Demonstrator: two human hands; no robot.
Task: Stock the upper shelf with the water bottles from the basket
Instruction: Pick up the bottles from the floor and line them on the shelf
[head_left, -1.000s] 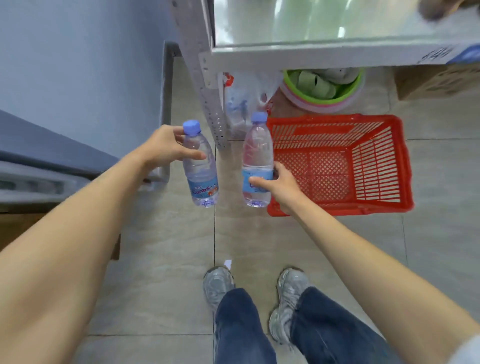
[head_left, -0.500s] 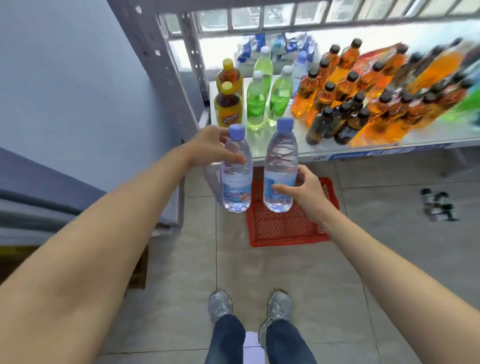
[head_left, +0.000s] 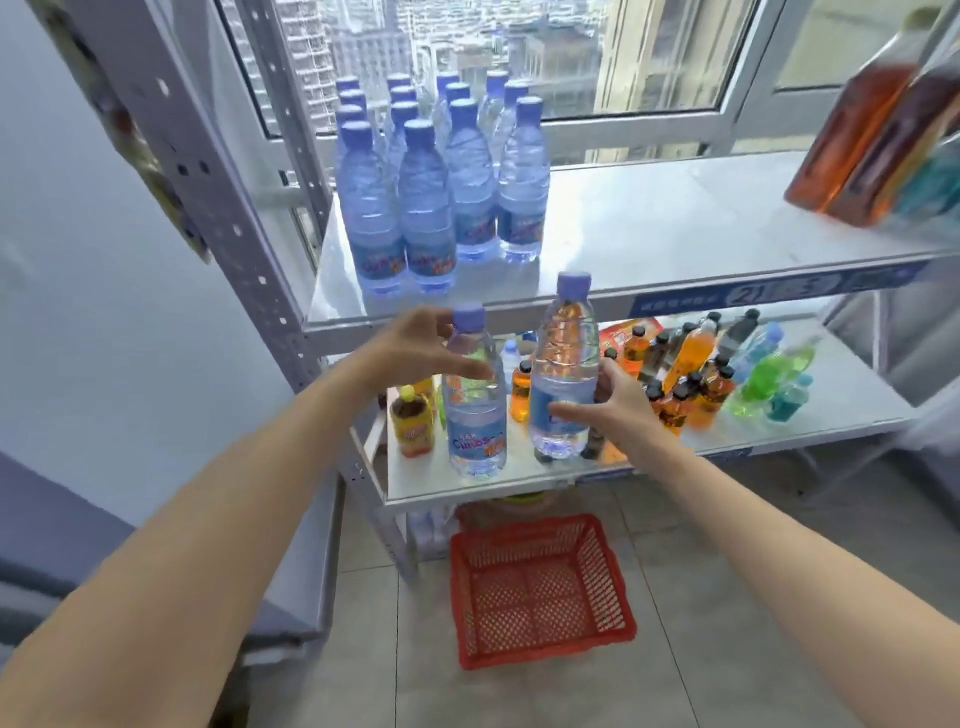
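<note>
Both held bottles stand upright, long axis vertical, caps at 12 o'clock. The left hand (head_left: 415, 345) grips the left bottle (head_left: 475, 410) round its shoulder; its label reads roughly "Cunbs". The right hand (head_left: 605, 410) clasps the right bottle (head_left: 563, 374) low, over its label, which cannot be read. Both hang in front of the upper shelf (head_left: 675, 234) edge, whose blue strip shows "21". Stocked bottles (head_left: 441, 192) stand at 11 o'clock. The basket (head_left: 540, 590) sits on the floor at 6 o'clock.

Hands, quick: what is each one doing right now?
Left hand: grips a water bottle.
Right hand: grips another water bottle.
</note>
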